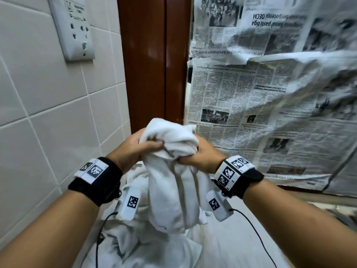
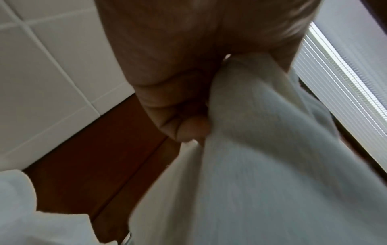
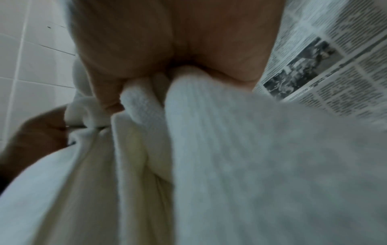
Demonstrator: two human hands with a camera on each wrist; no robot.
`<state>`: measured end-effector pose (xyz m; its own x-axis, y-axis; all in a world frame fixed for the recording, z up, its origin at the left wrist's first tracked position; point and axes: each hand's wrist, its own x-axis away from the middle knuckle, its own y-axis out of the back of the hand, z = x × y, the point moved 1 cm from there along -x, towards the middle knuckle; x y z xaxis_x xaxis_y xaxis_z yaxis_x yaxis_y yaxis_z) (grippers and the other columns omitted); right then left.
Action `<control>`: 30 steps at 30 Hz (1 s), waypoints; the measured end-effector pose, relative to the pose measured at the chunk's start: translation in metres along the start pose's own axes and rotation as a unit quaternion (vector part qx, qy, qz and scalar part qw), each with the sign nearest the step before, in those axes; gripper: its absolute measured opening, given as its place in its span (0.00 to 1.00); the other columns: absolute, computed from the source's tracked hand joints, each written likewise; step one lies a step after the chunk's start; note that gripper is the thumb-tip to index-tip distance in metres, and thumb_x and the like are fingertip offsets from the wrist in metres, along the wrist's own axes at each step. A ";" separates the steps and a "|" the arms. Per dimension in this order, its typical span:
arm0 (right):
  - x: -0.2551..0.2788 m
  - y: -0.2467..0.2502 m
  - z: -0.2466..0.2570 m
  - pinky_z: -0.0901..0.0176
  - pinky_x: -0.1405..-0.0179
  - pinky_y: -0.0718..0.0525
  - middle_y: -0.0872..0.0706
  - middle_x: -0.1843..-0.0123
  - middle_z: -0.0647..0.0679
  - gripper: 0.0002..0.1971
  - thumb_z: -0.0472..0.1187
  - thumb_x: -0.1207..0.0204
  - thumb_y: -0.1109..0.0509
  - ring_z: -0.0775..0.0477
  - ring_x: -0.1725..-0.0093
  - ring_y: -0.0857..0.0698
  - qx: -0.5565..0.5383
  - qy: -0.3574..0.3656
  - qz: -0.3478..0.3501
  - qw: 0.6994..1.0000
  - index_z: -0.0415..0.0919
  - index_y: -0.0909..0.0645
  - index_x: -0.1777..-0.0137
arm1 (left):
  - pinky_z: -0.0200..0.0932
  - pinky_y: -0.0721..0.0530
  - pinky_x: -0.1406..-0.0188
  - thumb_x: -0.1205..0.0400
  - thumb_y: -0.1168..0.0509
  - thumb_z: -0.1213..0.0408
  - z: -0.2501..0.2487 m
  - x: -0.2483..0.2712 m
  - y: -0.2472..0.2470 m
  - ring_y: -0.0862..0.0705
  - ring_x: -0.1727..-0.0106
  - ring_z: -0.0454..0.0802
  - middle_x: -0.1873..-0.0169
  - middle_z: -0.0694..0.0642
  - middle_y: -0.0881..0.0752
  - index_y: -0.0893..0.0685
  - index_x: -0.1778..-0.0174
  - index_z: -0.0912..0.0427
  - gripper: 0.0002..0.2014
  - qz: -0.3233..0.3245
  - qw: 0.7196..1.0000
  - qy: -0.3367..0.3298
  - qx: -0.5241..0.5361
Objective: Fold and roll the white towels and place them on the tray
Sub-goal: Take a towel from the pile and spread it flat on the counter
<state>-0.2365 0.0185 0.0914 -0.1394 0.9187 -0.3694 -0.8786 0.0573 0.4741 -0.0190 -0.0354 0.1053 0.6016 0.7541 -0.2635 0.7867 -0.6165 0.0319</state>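
A white towel (image 1: 170, 182) hangs bunched in the air between both hands, its lower end dangling over more white towels. My left hand (image 1: 139, 147) grips its upper left part, thumb across the cloth. My right hand (image 1: 195, 155) grips its upper right part with curled fingers. In the left wrist view the left hand (image 2: 184, 119) pinches the towel (image 2: 261, 165) against the palm. In the right wrist view the right hand (image 3: 134, 86) clutches folds of the towel (image 3: 230, 157). No tray is in view.
A heap of crumpled white towels (image 1: 123, 242) lies below my hands. A tiled wall (image 1: 48, 113) with a socket plate (image 1: 74, 29) stands to the left, a brown wooden door frame (image 1: 150, 64) ahead, and newspaper sheets (image 1: 260, 93) cover the right.
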 end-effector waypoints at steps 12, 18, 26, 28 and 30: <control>0.196 0.031 0.015 0.55 0.60 0.19 0.15 0.51 0.50 0.14 0.50 0.31 0.24 0.45 0.54 0.18 0.340 0.099 0.201 0.913 0.46 0.21 0.50 | 0.40 0.16 0.48 0.32 0.32 0.65 0.069 0.070 -0.137 0.17 0.39 0.47 0.33 0.50 0.21 0.29 0.28 0.40 0.34 0.153 0.973 0.110 -0.135; 0.302 0.035 0.014 0.47 0.51 0.17 0.17 0.45 0.49 0.19 0.49 0.28 0.27 0.43 0.48 0.17 0.250 0.060 0.267 0.929 0.46 0.24 0.40 | 0.55 0.21 0.47 0.24 0.31 0.61 0.088 0.160 -0.226 0.17 0.48 0.52 0.49 0.56 0.14 0.15 0.44 0.57 0.13 0.156 0.981 0.097 -0.066; 0.452 -0.003 0.025 0.46 0.31 0.22 0.18 0.35 0.32 0.34 0.48 0.32 0.26 0.35 0.36 0.18 0.047 -0.137 0.344 0.928 0.31 0.27 0.30 | 0.44 0.33 0.70 0.29 0.36 0.55 0.081 0.272 -0.293 0.31 0.71 0.43 0.75 0.55 0.30 0.28 0.69 0.65 0.15 0.168 0.941 0.064 -0.285; 0.469 0.012 0.030 0.55 0.27 0.25 0.20 0.28 0.50 0.40 0.54 0.32 0.18 0.50 0.30 0.21 0.067 -0.184 0.353 0.915 0.41 0.31 0.24 | 0.41 0.33 0.71 0.30 0.38 0.55 0.071 0.282 -0.294 0.32 0.72 0.42 0.76 0.55 0.32 0.30 0.72 0.63 0.15 0.161 0.940 0.031 -0.300; 0.477 0.032 0.035 0.56 0.36 0.22 0.17 0.37 0.56 0.28 0.58 0.27 0.24 0.55 0.39 0.18 0.107 -0.211 0.314 0.919 0.44 0.23 0.33 | 0.37 0.32 0.71 0.29 0.37 0.56 0.067 0.287 -0.287 0.31 0.72 0.40 0.76 0.57 0.30 0.28 0.71 0.64 0.14 0.124 0.949 0.006 -0.289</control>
<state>-0.3153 0.4722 -0.0409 -0.3600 0.8638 0.3524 -0.5686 -0.5026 0.6512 -0.0811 0.3430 -0.0441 0.7768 0.6068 -0.1685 0.5637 -0.5506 0.6157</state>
